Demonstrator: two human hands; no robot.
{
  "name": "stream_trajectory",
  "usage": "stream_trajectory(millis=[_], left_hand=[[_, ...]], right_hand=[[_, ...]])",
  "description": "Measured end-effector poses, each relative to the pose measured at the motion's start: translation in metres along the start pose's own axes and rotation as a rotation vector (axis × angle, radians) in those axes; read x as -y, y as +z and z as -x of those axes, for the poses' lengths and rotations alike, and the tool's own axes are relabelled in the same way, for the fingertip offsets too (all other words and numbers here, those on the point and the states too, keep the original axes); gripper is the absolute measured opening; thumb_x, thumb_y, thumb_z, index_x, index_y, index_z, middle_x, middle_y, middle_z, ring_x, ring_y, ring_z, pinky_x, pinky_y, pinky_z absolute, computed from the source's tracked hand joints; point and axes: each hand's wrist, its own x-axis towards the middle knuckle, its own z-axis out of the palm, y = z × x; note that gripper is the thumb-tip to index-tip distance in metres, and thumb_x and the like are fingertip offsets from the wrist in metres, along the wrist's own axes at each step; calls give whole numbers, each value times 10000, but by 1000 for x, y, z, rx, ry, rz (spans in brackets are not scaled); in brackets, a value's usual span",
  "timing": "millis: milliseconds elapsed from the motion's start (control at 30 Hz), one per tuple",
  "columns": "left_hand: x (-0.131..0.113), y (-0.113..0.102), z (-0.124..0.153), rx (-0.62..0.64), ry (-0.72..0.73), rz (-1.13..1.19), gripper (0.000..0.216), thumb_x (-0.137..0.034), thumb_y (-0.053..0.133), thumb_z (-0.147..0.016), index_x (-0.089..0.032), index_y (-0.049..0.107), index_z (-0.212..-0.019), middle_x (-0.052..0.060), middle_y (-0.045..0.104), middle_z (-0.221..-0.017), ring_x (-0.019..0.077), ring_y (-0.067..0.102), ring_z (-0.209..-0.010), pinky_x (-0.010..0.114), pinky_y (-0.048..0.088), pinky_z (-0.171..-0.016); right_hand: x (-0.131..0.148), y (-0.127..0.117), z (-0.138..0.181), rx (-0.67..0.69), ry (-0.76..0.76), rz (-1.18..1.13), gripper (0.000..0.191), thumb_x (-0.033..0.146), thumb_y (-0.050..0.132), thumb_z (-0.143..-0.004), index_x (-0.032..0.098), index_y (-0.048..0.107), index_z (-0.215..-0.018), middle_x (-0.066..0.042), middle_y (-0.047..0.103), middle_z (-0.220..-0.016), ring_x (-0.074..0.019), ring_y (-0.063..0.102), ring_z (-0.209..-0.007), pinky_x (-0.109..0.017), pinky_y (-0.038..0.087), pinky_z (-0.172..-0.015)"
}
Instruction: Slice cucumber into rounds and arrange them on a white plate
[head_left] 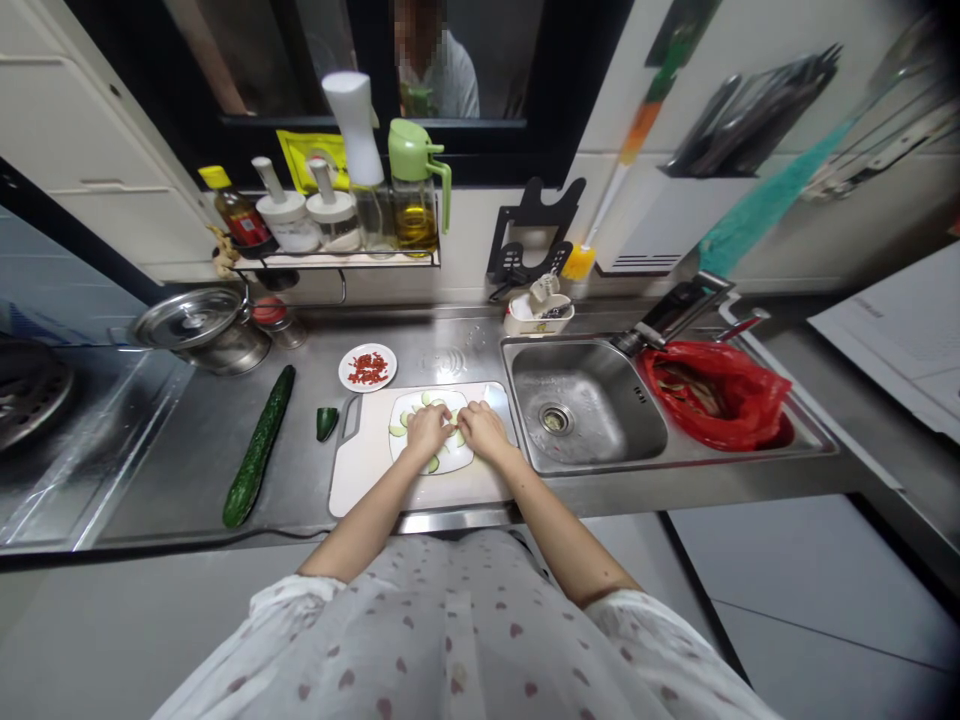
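Observation:
A white cutting board [360, 470] lies on the steel counter in front of me, with a white plate [454, 462] of pale green cucumber slices [409, 417] on it. My left hand [427, 430] and my right hand [484, 430] rest side by side over the plate, fingers curled down onto the slices. What the fingertips pinch is too small to name. A whole cucumber [259, 448] lies left of the board, and a cut cucumber end [326, 422] sits beside the board's handle.
A small dish of chopped red chilli [367, 367] stands behind the board. The sink [585, 405] is to the right, with a red plastic bag [712, 392] beside it. A lidded steel pot [199, 328] and a rack of bottles [337, 215] stand at the back left.

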Motion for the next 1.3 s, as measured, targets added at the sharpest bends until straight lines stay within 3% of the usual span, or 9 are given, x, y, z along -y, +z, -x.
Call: stream_trajectory(millis=[467, 667, 1000, 1300], left_hand=[[1, -5, -1, 3, -30, 111, 144, -278, 668, -769, -247, 642, -908, -6, 688, -853, 190, 612, -898, 323, 358, -839], [11, -22, -4, -96, -111, 221, 136, -289, 602, -808, -265, 642, -936, -25, 703, -888, 152, 619, -862, 274, 390, -794], [66, -63, -16, -252, -270, 165, 221, -350, 562, -824, -279, 643, -1017, -12, 705, -951, 187, 620, -916, 289, 396, -837], [125, -96, -34, -342, -441, -43, 239, -331, 503, -851, -294, 667, -1020, 60, 701, -1057, 282, 595, -1026, 410, 383, -871]], right_hand=[[0, -5, 1, 14, 30, -41, 227, 215, 426, -946, 191, 641, -1014, -97, 601, -1058, -216, 464, -982, -293, 357, -798], [-1, -14, 2, -49, 86, -141, 228, 232, 434, -944, 195, 630, -1054, -84, 605, -1052, -213, 463, -992, -286, 356, -810], [12, -9, 11, -187, 70, -326, 201, 236, 451, -919, 201, 636, -987, -56, 627, -936, -200, 499, -928, -294, 377, -820], [18, -8, 21, -241, 59, -406, 195, 217, 440, -909, 193, 633, -922, -40, 621, -855, -186, 515, -865, -279, 380, -806]])
